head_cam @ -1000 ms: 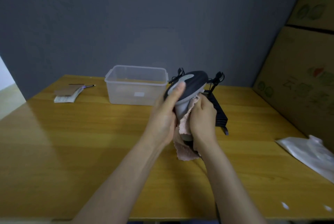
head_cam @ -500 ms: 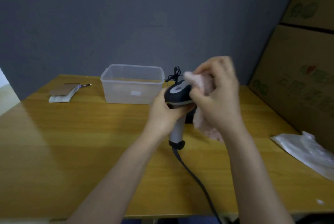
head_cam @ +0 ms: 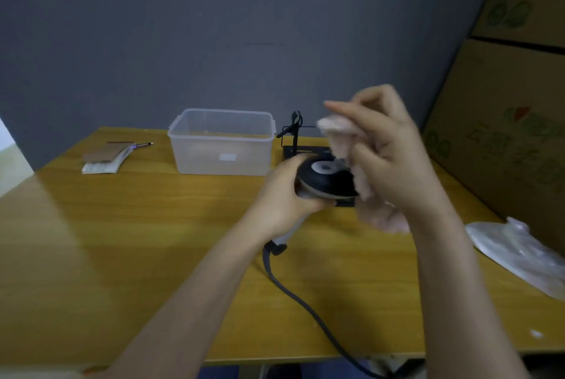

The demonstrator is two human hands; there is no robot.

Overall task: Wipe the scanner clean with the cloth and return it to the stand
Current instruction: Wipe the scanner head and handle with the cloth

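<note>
My left hand point(head_cam: 282, 195) grips the scanner point(head_cam: 324, 180) by its grey handle, holding it above the wooden table point(head_cam: 137, 241). The scanner's black head with a grey oval on top faces up toward me, and its dark cable point(head_cam: 293, 293) trails down over the table's front edge. My right hand point(head_cam: 388, 155) holds a pale pink cloth point(head_cam: 360, 189) against the right side of the scanner's head; the hand is blurred. The black stand point(head_cam: 295, 137) sits on the table just behind the scanner, with its thin upright post showing and its base partly hidden.
A clear plastic box point(head_cam: 223, 142) stands left of the stand. A notepad point(head_cam: 105, 158) and pen point(head_cam: 143, 144) lie at the far left. A crumpled plastic bag point(head_cam: 516, 250) lies at the right edge. Cardboard boxes point(head_cam: 504, 103) wall off the right side.
The right hand rose with the cloth from the scanner's handle to its head. The scanner's head tipped to face up, and the stand's post came into view.
</note>
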